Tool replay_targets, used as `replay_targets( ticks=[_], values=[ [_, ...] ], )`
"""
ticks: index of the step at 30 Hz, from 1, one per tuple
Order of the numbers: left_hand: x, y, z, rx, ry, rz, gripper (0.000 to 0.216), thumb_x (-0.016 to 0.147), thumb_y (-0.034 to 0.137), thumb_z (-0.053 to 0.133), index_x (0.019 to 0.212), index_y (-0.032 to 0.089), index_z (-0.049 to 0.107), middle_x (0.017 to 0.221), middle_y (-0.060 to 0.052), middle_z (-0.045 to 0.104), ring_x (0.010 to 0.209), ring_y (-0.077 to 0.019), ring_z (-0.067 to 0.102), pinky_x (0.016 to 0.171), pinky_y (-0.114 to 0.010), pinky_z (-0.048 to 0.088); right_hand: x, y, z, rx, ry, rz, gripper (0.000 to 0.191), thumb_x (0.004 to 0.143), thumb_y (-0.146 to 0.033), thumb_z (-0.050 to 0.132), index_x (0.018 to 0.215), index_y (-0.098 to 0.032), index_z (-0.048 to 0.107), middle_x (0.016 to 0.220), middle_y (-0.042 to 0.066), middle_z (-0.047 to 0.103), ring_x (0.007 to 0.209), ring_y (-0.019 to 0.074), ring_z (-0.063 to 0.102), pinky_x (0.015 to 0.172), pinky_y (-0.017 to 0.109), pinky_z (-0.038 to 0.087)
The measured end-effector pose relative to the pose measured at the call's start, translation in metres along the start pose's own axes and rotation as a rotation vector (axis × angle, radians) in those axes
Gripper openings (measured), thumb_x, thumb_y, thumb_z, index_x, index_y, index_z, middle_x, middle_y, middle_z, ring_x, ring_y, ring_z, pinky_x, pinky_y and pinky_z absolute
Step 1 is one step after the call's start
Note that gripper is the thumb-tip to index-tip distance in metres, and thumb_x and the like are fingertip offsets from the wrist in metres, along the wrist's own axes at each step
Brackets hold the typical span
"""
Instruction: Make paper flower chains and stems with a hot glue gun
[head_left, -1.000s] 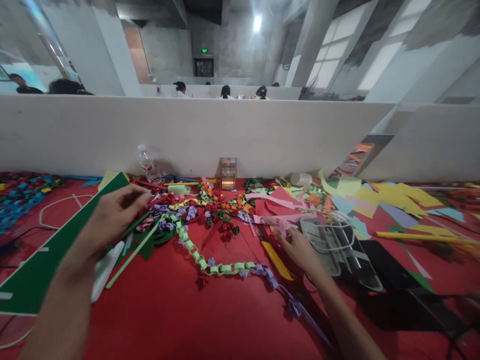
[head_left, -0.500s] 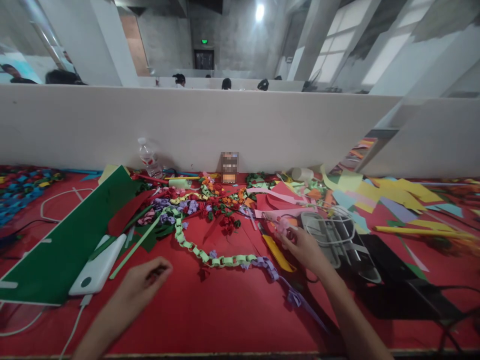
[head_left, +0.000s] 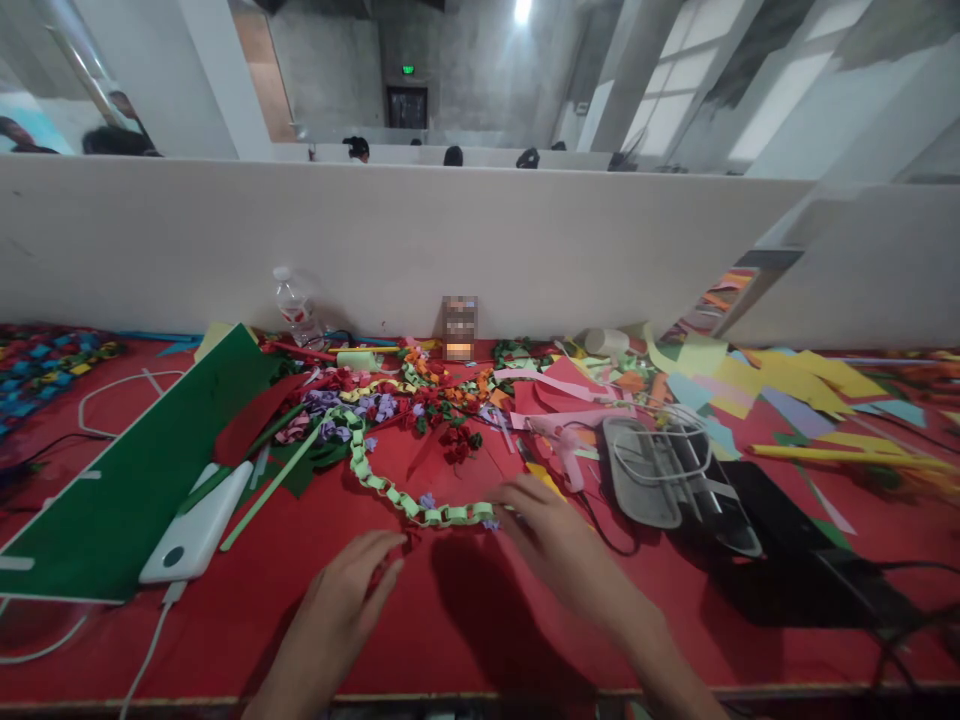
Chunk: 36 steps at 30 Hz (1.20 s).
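Observation:
A light green paper chain (head_left: 409,507) curves across the red table, with its purple end covered by my right hand (head_left: 551,530). The fingers of that hand are stretched out over the chain's right end; its thumb is hidden. Left of it, my left hand (head_left: 364,570) hovers low over the table, thumb and fingers apart, its fingertips near a small dark red scrap. A pink hot glue gun (head_left: 566,452) lies beyond my right hand. Under the fingers' far side, a yellow cutter-like tool (head_left: 546,478) shows only in part.
Purple, red and orange paper flowers (head_left: 457,440) pile up at the back. A green board (head_left: 142,490) and a white power bank (head_left: 199,525) lie left. An open grey case (head_left: 645,470) with cables sits right, near coloured paper sheets (head_left: 795,385). A plastic bottle (head_left: 296,315) stands by the partition.
My right hand has let go of the glue gun and moved left and nearer, onto the chain's end. My left hand has shifted right toward the chain, its fingers opening.

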<state>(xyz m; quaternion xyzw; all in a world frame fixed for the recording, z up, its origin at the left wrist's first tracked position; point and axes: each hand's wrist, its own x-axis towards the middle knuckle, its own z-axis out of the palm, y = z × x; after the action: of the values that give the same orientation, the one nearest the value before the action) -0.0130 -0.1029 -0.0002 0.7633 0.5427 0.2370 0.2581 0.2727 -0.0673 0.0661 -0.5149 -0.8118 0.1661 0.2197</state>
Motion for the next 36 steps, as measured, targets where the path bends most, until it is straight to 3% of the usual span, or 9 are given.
replay_targets(
  ticks=[2, 4, 7, 10, 16, 22, 28, 32, 36],
  values=[
    [0.010, -0.007, 0.003, 0.078, 0.072, 0.043, 0.039, 0.100, 0.037, 0.047, 0.136, 0.027, 0.059, 0.138, -0.007, 0.064, 0.126, -0.0253, 0.059, 0.108, -0.043, 0.048, 0.029, -0.018, 0.018, -0.157, -0.130, -0.150, 0.019, 0.102, -0.023, 0.049, 0.112, -0.023, 0.066, 0.105, 0.007, 0.066, 0.098, 0.0223, 0.061, 0.086, 0.033, 0.047],
    [0.021, -0.011, 0.010, 0.161, 0.087, 0.086, 0.047, 0.097, 0.038, 0.053, 0.143, 0.027, 0.053, 0.146, -0.007, 0.057, 0.132, -0.0280, 0.052, 0.109, -0.047, 0.046, 0.055, -0.025, 0.035, -0.318, -0.222, -0.223, 0.026, 0.097, -0.030, 0.063, 0.121, -0.020, 0.064, 0.112, 0.010, 0.064, 0.106, 0.0267, 0.058, 0.092, 0.039, 0.045],
    [0.033, -0.012, 0.021, 0.270, 0.082, 0.097, 0.054, 0.092, 0.029, 0.059, 0.145, 0.030, 0.051, 0.150, -0.005, 0.053, 0.134, -0.0307, 0.047, 0.106, -0.050, 0.045, 0.074, -0.023, 0.048, -0.479, -0.295, -0.277, 0.032, 0.090, -0.042, 0.071, 0.109, -0.015, 0.070, 0.110, 0.013, 0.064, 0.107, 0.0293, 0.056, 0.093, 0.041, 0.043],
    [0.036, -0.010, 0.028, 0.310, 0.093, 0.086, 0.055, 0.090, 0.023, 0.059, 0.144, 0.029, 0.052, 0.148, -0.005, 0.056, 0.132, -0.0311, 0.047, 0.103, -0.050, 0.044, 0.073, -0.021, 0.046, -0.529, -0.319, -0.269, 0.029, 0.091, -0.043, 0.070, 0.098, -0.014, 0.072, 0.105, 0.013, 0.066, 0.104, 0.0282, 0.057, 0.092, 0.040, 0.040],
    [0.034, -0.011, 0.030, 0.304, 0.118, 0.098, 0.055, 0.091, 0.024, 0.057, 0.146, 0.030, 0.050, 0.147, -0.005, 0.056, 0.131, -0.0307, 0.046, 0.103, -0.049, 0.042, 0.062, -0.019, 0.025, -0.425, -0.409, -0.279, 0.013, 0.097, -0.022, 0.062, 0.088, -0.019, 0.071, 0.095, 0.006, 0.067, 0.095, 0.0205, 0.060, 0.088, 0.034, 0.036],
    [0.034, -0.012, 0.032, 0.298, 0.128, 0.102, 0.052, 0.093, 0.029, 0.056, 0.145, 0.030, 0.051, 0.147, -0.006, 0.057, 0.132, -0.0314, 0.046, 0.102, -0.050, 0.042, 0.075, -0.006, -0.010, -0.387, -0.224, -0.268, 0.016, 0.100, -0.022, 0.056, 0.091, -0.020, 0.068, 0.096, 0.004, 0.066, 0.090, 0.0178, 0.061, 0.081, 0.030, 0.036],
    [0.034, -0.014, 0.034, 0.291, 0.139, 0.085, 0.048, 0.096, 0.035, 0.055, 0.143, 0.030, 0.053, 0.147, -0.006, 0.057, 0.133, -0.0317, 0.047, 0.102, -0.052, 0.044, 0.096, 0.002, -0.044, -0.419, -0.003, -0.110, 0.019, 0.103, -0.021, 0.048, 0.092, -0.019, 0.064, 0.091, 0.006, 0.066, 0.078, 0.0179, 0.061, 0.070, 0.028, 0.037],
    [0.033, -0.016, 0.035, 0.279, 0.171, 0.087, 0.047, 0.096, 0.038, 0.055, 0.143, 0.031, 0.054, 0.144, -0.008, 0.058, 0.131, -0.0310, 0.049, 0.102, -0.051, 0.045, 0.105, 0.008, -0.056, -0.418, 0.144, -0.087, 0.021, 0.102, -0.021, 0.045, 0.089, -0.019, 0.062, 0.090, 0.006, 0.066, 0.075, 0.0180, 0.060, 0.068, 0.027, 0.038],
    [0.032, -0.016, 0.034, 0.277, 0.177, 0.093, 0.048, 0.096, 0.040, 0.055, 0.143, 0.031, 0.054, 0.143, -0.007, 0.060, 0.130, -0.0304, 0.051, 0.101, -0.049, 0.045, 0.137, 0.031, -0.084, -0.432, 0.287, -0.100, 0.022, 0.101, -0.022, 0.044, 0.095, -0.018, 0.065, 0.093, 0.008, 0.068, 0.079, 0.0201, 0.061, 0.073, 0.029, 0.042]
  ],
)
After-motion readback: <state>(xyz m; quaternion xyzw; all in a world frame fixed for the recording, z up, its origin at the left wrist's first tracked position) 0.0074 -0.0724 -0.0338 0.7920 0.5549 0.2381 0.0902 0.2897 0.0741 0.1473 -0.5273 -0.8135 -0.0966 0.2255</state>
